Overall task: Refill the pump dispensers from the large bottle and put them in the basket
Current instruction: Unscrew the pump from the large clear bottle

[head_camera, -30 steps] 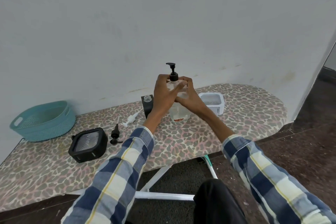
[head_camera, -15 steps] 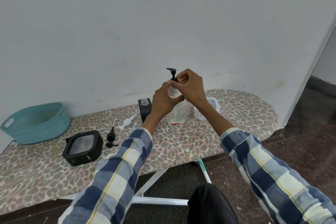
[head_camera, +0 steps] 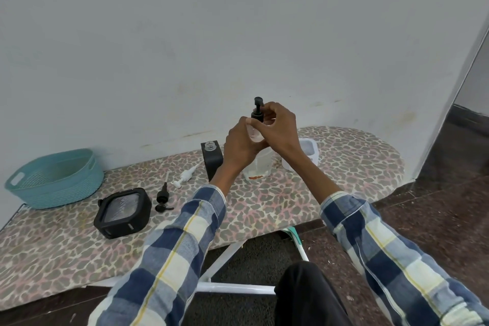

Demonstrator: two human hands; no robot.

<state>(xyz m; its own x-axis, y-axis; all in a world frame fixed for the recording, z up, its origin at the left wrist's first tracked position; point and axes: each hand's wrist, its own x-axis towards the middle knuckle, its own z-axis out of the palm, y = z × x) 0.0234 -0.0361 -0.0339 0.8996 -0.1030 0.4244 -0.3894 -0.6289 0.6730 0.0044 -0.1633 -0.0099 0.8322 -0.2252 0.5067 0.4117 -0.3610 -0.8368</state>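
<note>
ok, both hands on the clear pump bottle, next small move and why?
Probably keep twisting the black pump with the right hand while the left hand steadies the clear bottle: whether the collar is seated can't be told, and the basket sits far left.

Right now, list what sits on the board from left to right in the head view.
Teal basket → black square container → black pump head → white pump head → black bottle without a pump → clear dispenser held by both hands → white container.

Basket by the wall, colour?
Teal basket, shown in the head view, the only one.
</note>
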